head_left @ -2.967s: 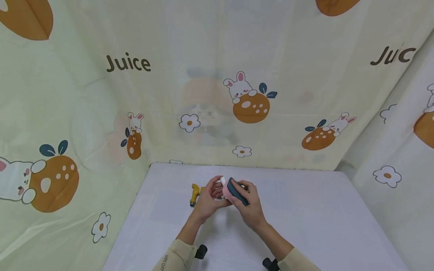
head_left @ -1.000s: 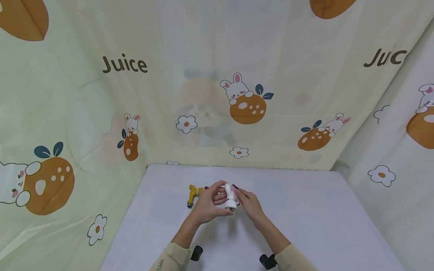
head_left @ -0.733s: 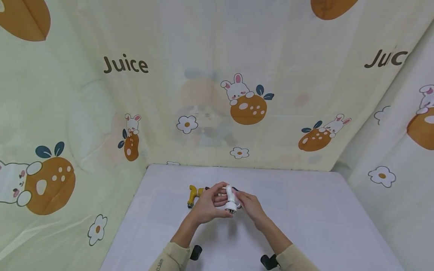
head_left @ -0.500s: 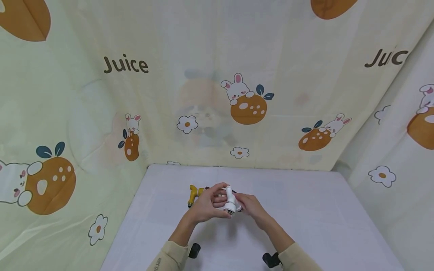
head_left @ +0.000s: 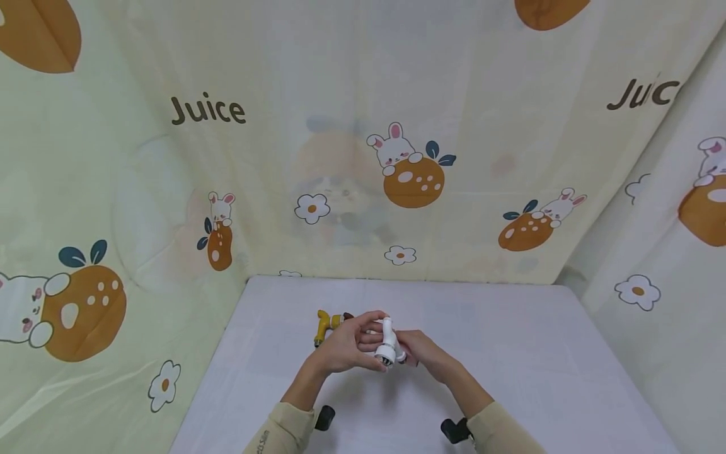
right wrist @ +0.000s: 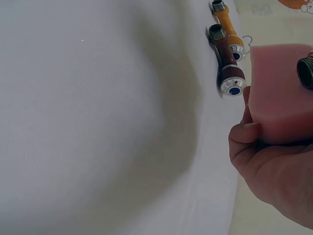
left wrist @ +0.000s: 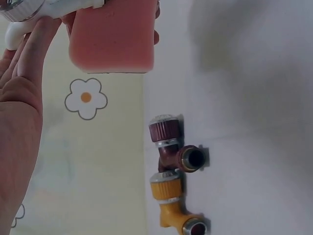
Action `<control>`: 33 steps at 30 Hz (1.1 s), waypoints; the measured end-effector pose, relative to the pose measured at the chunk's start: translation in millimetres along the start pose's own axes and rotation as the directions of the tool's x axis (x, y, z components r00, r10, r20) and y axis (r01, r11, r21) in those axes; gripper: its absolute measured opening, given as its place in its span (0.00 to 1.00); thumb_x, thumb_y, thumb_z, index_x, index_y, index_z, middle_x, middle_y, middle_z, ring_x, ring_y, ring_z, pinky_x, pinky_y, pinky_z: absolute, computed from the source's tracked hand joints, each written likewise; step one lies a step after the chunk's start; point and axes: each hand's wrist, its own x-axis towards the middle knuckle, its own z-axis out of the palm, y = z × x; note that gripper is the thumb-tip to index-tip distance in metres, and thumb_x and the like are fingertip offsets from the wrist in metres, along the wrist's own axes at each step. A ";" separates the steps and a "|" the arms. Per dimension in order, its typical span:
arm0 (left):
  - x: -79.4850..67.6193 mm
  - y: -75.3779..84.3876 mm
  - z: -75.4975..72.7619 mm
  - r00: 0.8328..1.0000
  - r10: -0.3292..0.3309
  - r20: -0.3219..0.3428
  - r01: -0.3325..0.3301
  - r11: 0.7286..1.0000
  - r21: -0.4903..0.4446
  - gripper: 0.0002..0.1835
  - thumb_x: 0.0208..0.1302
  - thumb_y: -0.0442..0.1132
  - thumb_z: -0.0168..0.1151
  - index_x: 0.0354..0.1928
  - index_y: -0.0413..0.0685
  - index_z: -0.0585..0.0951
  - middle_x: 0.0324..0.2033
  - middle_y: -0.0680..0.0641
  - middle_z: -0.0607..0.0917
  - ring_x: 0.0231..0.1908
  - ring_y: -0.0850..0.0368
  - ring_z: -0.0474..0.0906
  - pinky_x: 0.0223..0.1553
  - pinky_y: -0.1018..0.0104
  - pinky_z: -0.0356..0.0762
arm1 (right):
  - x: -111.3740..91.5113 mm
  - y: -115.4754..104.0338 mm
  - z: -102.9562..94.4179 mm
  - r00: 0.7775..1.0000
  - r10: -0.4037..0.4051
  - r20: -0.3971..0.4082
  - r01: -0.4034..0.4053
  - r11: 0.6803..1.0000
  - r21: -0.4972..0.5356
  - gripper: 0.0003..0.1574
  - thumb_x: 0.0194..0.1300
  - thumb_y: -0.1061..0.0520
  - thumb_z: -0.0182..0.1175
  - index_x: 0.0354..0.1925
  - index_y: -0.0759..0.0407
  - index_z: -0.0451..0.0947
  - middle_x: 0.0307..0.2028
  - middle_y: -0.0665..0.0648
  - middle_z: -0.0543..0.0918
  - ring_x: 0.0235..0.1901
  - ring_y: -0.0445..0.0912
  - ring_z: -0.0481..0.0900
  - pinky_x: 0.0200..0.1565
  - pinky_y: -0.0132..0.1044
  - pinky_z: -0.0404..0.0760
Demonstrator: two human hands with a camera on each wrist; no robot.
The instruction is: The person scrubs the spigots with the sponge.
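Compared with three seconds ago, the pink sponge (left wrist: 112, 36) no longer shows its dark side in the head view, and the white tap (head_left: 388, 340) has swung into sight, turned so that its side branch (head_left: 401, 357) points to the lower right. The left hand (head_left: 340, 348), just below the middle of the head view, pinches the tap between thumb and fingers, knob (head_left: 386, 355) toward the camera, above the white tabletop (head_left: 510, 378). The right hand (head_left: 426, 354) grips the sponge, mostly hidden there but plain at the right edge of its own wrist view, where a threaded metal end (right wrist: 307, 71) stands before it. A yellow tap (head_left: 322, 328) and a maroon tap (left wrist: 168, 156) lie close together, low in the left wrist view. The step in hand looks like wiping the white tap; the next move probably calls for a steady left-hand hold while the sponge works round the branch. Whether sponge and tap touch, I cannot tell
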 end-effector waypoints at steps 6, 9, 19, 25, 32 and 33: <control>-0.3 -2.9 0.9 1.000 -0.017 0.013 0.018 0.998 -0.058 0.51 0.49 0.27 0.82 0.75 0.47 0.66 0.62 0.43 0.83 0.61 0.49 0.84 0.59 0.59 0.83 | 1.4 2.1 -2.9 0.999 -0.021 -0.033 0.025 0.993 0.113 0.31 0.80 0.37 0.47 0.54 0.59 0.81 0.29 0.48 0.80 0.29 0.42 0.75 0.31 0.33 0.74; -1.7 -4.2 -2.1 0.999 -0.017 -0.040 0.015 0.999 -0.049 0.50 0.50 0.30 0.83 0.75 0.51 0.67 0.62 0.45 0.83 0.61 0.51 0.83 0.60 0.60 0.83 | 2.6 2.9 -4.5 0.996 -0.010 -0.093 0.034 0.966 0.255 0.40 0.79 0.33 0.47 0.65 0.64 0.73 0.38 0.52 0.82 0.37 0.44 0.78 0.36 0.36 0.78; -2.2 -12.9 -14.9 0.942 -0.007 -0.334 -0.038 0.991 -0.129 0.44 0.59 0.34 0.78 0.74 0.48 0.62 0.58 0.40 0.79 0.53 0.54 0.84 0.49 0.68 0.85 | -0.1 0.5 -6.5 0.983 -0.037 -0.177 0.115 0.885 0.452 0.43 0.81 0.30 0.40 0.74 0.59 0.62 0.46 0.58 0.78 0.42 0.49 0.77 0.41 0.41 0.78; -1.3 -17.1 -15.2 0.894 -0.042 -0.446 0.008 0.997 -0.077 0.39 0.63 0.43 0.75 0.73 0.53 0.65 0.49 0.43 0.78 0.47 0.57 0.84 0.43 0.70 0.78 | -3.7 -5.9 -0.9 0.982 -0.053 -0.184 0.137 0.866 0.482 0.44 0.80 0.30 0.42 0.76 0.57 0.61 0.49 0.57 0.78 0.44 0.49 0.75 0.42 0.41 0.77; -0.2 -19.5 -15.3 0.891 -0.061 -0.451 0.022 0.996 -0.092 0.38 0.67 0.44 0.73 0.74 0.50 0.67 0.45 0.45 0.75 0.45 0.58 0.84 0.50 0.61 0.88 | -10.1 -13.7 3.0 0.983 -0.145 -0.116 0.185 0.793 0.580 0.40 0.82 0.32 0.38 0.77 0.55 0.59 0.55 0.60 0.85 0.47 0.51 0.85 0.46 0.40 0.82; 0.3 -19.5 -15.1 0.889 -0.065 -0.452 0.027 0.996 -0.090 0.38 0.67 0.45 0.73 0.74 0.49 0.67 0.44 0.46 0.74 0.44 0.58 0.84 0.50 0.60 0.88 | -11.5 -15.1 3.6 0.981 -0.165 -0.100 0.192 0.778 0.598 0.39 0.83 0.33 0.37 0.76 0.55 0.59 0.54 0.59 0.86 0.45 0.52 0.86 0.46 0.40 0.83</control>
